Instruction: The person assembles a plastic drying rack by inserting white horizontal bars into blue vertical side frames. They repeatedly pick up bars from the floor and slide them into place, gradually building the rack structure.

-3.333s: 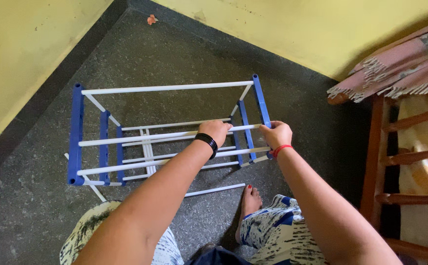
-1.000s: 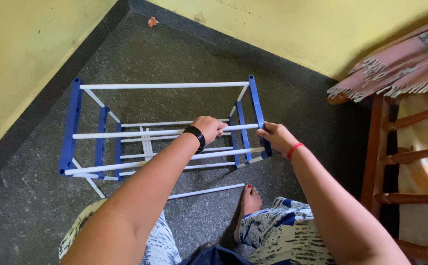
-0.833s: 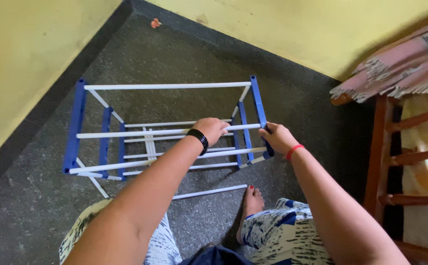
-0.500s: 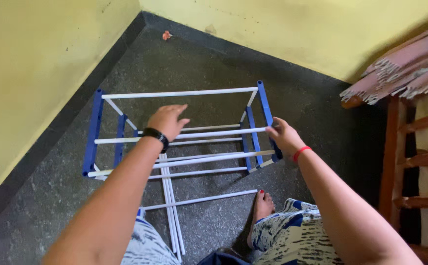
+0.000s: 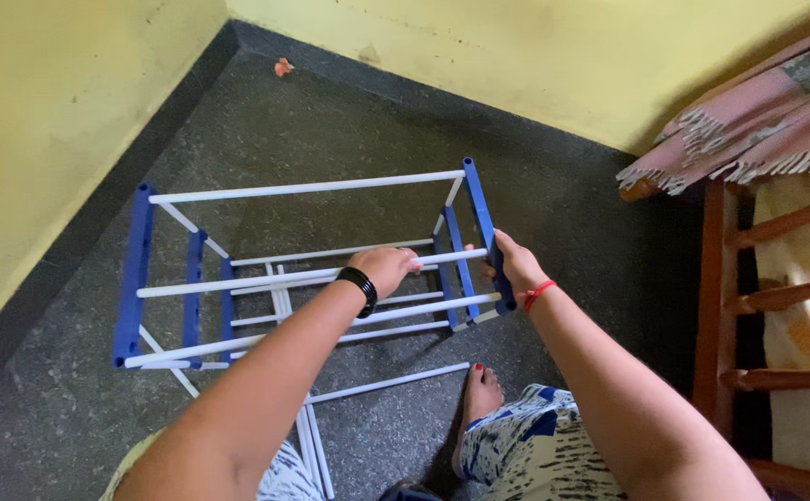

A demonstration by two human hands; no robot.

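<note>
My left hand [image 5: 388, 267] is closed around a white rod [image 5: 266, 278] of the blue-and-white rack [image 5: 136, 278] standing on the dark floor [image 5: 331, 121]. My right hand [image 5: 514, 267] grips the rack's blue side bar [image 5: 479, 211] at the right end.

rack [image 5: 303, 190] mid-floor | chair [image 5: 758, 297] right | loose rod [image 5: 391, 381] before rack

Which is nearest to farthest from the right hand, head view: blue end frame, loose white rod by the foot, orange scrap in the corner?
1. Blue end frame: right hand on it.
2. Loose white rod: floor, below-left.
3. Orange scrap: far corner.
</note>
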